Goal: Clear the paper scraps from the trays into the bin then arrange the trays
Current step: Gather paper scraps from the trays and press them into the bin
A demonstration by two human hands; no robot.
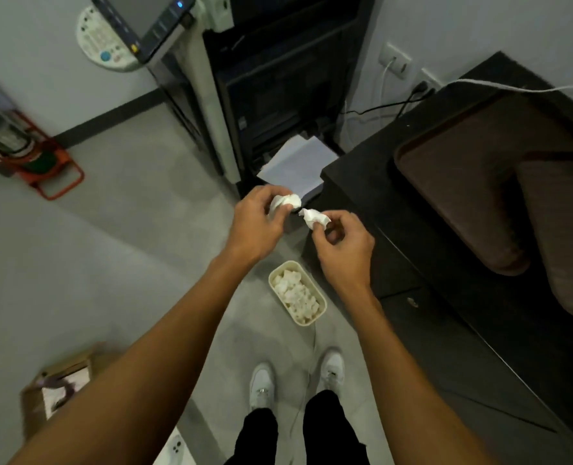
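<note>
My left hand (256, 221) grips a crumpled white paper scrap (286, 200) in its fingers. Just to the right, my right hand (343, 246) pinches a second crumpled scrap (316, 219). Both hands hover in the air above the floor, a little beyond a cream rectangular bin (322, 302) that stands on the floor and holds several white scraps. On the dark cabinet top at the right lie two dark brown trays: one flat (452, 182), and another (566, 229) overlapping its near right part. No scraps show on the trays.
A dark cabinet (395, 196) runs along the right. A large copier (278, 95) stands ahead with white sheets (295, 166) at its base. A fire extinguisher in a red stand (26, 152) is at the left. A cardboard box (57, 391) sits bottom left. My white shoes (261, 384) stand by the bin.
</note>
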